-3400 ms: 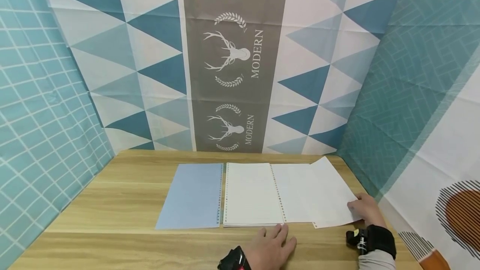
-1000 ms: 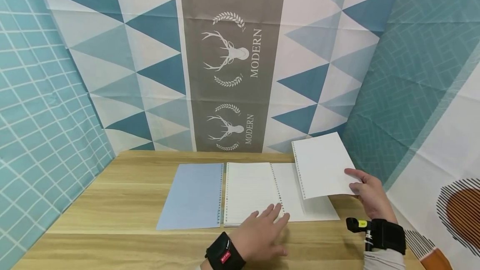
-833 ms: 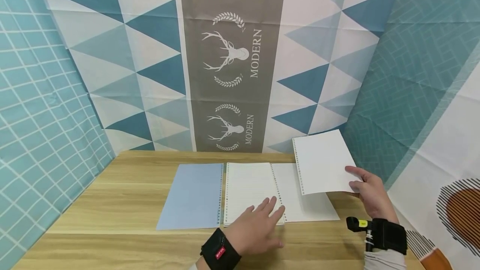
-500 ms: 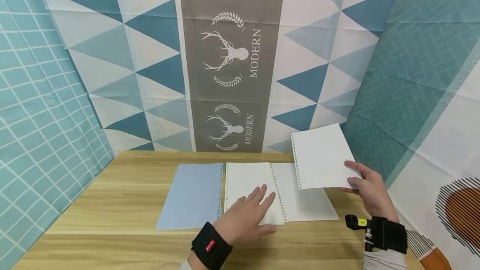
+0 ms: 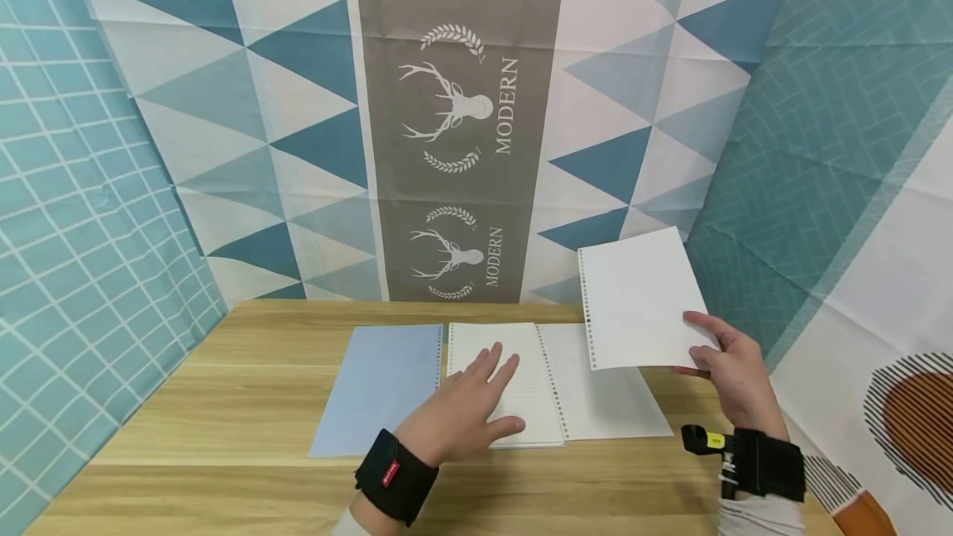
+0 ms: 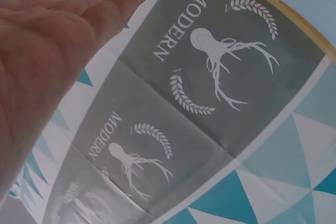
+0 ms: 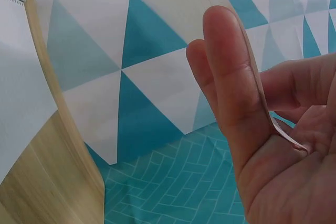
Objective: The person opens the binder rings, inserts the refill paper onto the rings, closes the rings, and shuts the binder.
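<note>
I have the wooden table (image 5: 193, 437) and, on it, the lined stack (image 5: 532, 387) below my left hand (image 5: 462, 409), fingers spread, holding nothing; the raised white sheet (image 5: 639, 300) extends leftward from my right hand (image 5: 733, 369), its edge pinched firmly.

Room lies between the desk's (image 5: 201, 412) left edge and the blue sheet (image 5: 378, 387); a raised page (image 5: 639, 302) obstructs the back right corner, patterned cloth (image 5: 298, 147) the back edge.

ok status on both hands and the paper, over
Right hand pinches white sheet, off the tabletop. Left hand, fingers spread, over lined pages. Nothing visibly blocking the sheet.
</note>
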`<state>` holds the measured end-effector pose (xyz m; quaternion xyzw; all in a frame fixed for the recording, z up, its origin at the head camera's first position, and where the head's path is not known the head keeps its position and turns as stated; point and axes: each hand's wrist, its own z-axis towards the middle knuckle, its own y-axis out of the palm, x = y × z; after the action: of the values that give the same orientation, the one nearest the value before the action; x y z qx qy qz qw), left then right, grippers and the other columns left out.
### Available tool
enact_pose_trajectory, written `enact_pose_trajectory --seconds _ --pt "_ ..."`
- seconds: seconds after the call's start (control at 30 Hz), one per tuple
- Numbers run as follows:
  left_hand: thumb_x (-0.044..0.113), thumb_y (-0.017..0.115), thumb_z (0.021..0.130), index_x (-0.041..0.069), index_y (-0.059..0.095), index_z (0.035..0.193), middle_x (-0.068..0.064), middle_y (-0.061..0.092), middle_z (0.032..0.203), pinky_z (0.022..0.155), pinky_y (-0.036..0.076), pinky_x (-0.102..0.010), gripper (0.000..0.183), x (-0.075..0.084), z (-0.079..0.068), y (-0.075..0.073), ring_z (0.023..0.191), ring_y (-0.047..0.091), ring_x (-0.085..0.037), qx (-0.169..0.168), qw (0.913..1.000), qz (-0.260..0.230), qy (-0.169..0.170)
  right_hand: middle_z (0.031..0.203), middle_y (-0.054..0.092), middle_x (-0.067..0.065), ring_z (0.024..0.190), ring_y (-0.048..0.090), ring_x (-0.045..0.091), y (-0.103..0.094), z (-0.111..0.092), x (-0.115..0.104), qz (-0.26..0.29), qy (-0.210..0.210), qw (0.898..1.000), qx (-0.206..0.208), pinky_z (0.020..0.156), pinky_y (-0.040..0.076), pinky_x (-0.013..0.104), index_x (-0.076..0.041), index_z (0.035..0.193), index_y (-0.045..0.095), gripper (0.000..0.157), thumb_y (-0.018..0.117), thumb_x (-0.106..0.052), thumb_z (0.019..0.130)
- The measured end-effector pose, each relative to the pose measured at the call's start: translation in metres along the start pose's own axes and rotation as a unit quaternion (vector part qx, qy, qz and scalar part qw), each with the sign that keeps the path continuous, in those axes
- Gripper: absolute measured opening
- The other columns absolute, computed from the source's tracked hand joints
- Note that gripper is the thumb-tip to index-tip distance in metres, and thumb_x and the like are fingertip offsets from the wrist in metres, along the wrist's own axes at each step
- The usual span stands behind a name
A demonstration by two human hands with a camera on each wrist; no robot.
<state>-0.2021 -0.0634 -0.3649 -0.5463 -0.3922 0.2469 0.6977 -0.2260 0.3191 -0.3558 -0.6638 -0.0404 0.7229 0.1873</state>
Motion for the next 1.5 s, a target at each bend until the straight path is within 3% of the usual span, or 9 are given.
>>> enact_pose_trajectory --seconds 0.1,0.3,0.4,0.8,1.03,1.3,1.5 --pt "0.055 0.058 0.098 0.018 0.028 0.162 -0.014 0.022 0.17 0.116 0.037 -0.06 0.079 -0.004 -0.002 -0.004 0.157 0.025 -0.033 0.006 0.9999 -0.009 -0.006 0.165 0.02 0.028 0.134 0.043 0.039 0.0 0.0 -0.002 -0.006 0.0 1.0 0.004 0.08 0.061 0.028 -0.002 0.156 0.036 0.059 0.039 0.006 0.098" --pt "0.053 0.059 0.099 0.015 0.028 0.162 -0.017 0.022 0.169 0.116 0.037 -0.061 0.079 -0.011 -0.003 -0.008 0.156 0.025 -0.035 0.018 0.9998 -0.009 -0.008 0.165 0.024 0.027 0.135 0.044 0.038 0.003 -0.001 -0.005 -0.025 0.007 1.0 0.01 0.076 0.053 0.009 -0.004 0.156 0.037 0.057 0.042 0.004 0.1" --pt "0.052 0.06 0.099 0.013 0.029 0.161 -0.018 0.023 0.169 0.115 0.038 -0.06 0.08 -0.015 -0.003 -0.01 0.156 0.026 -0.037 0.027 0.9996 -0.009 -0.006 0.165 0.024 0.026 0.136 0.044 0.039 0.004 -0.002 -0.008 -0.03 0.008 0.999 0.01 0.076 0.05 0.006 -0.006 0.157 0.037 0.056 0.043 0.002 0.102" --pt "0.052 0.06 0.099 0.011 0.028 0.161 -0.02 0.022 0.168 0.112 0.041 -0.061 0.081 -0.019 -0.005 -0.015 0.155 0.028 -0.038 0.04 0.9992 -0.007 -0.007 0.167 0.023 0.024 0.137 0.042 0.039 0.008 -0.005 -0.017 -0.039 -0.008 0.999 0.01 0.077 0.047 0.004 -0.005 0.155 0.041 0.054 0.045 0.001 0.101" --pt "0.051 0.061 0.098 0.012 0.028 0.161 -0.019 0.022 0.168 0.111 0.041 -0.062 0.081 -0.02 -0.006 -0.015 0.155 0.028 -0.038 0.04 0.999 -0.016 -0.012 0.164 0.029 0.025 0.125 0.051 0.025 0.012 -0.006 -0.022 -0.053 -0.029 0.998 0.005 0.079 0.051 0.007 -0.004 0.153 0.043 0.053 0.046 0.001 0.1" --pt "0.052 0.06 0.098 0.012 0.029 0.161 -0.02 0.023 0.168 0.111 0.042 -0.063 0.081 -0.02 -0.006 -0.014 0.155 0.028 -0.039 0.04 0.9991 -0.012 -0.012 0.164 0.027 0.027 0.131 0.047 0.039 0.018 -0.008 -0.027 -0.043 -0.038 0.998 0.002 0.078 0.048 0.004 -0.002 0.152 0.043 0.052 0.044 0.001 0.101" --pt "0.053 0.06 0.098 0.012 0.03 0.161 -0.019 0.024 0.168 0.112 0.041 -0.062 0.081 -0.02 -0.004 -0.011 0.155 0.028 -0.038 0.029 0.9994 -0.009 -0.017 0.162 0.03 0.026 0.127 0.049 0.034 0.022 -0.008 -0.028 -0.052 -0.042 0.998 -0.002 0.078 0.049 0.007 -0.003 0.152 0.044 0.051 0.045 0.0 0.101"
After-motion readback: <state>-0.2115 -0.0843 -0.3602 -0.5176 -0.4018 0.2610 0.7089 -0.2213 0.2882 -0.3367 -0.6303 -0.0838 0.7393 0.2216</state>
